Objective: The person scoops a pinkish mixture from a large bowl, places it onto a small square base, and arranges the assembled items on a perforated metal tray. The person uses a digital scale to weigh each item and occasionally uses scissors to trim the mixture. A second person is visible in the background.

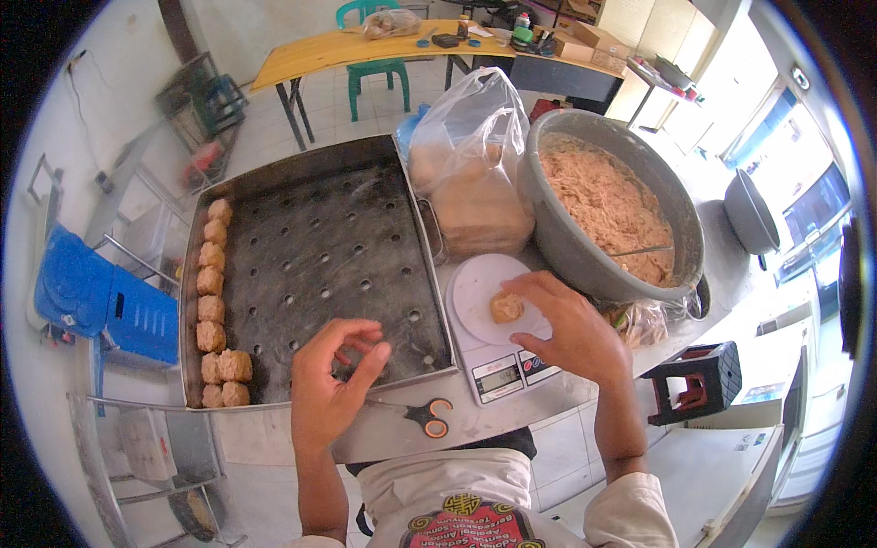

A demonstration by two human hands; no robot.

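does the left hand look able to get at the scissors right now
Probably yes: the scissors lie on the table near the left hand, their handles uncovered, and the hand appears open and empty.

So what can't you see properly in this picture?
In the head view:
Part of the tray floor: the left hand covers it.
Whether the right hand touches the ball: the hand blocks that edge.
The bottom of the tub: the mixture hides it.
What's inside the clear bag: crinkled plastic blurs it.
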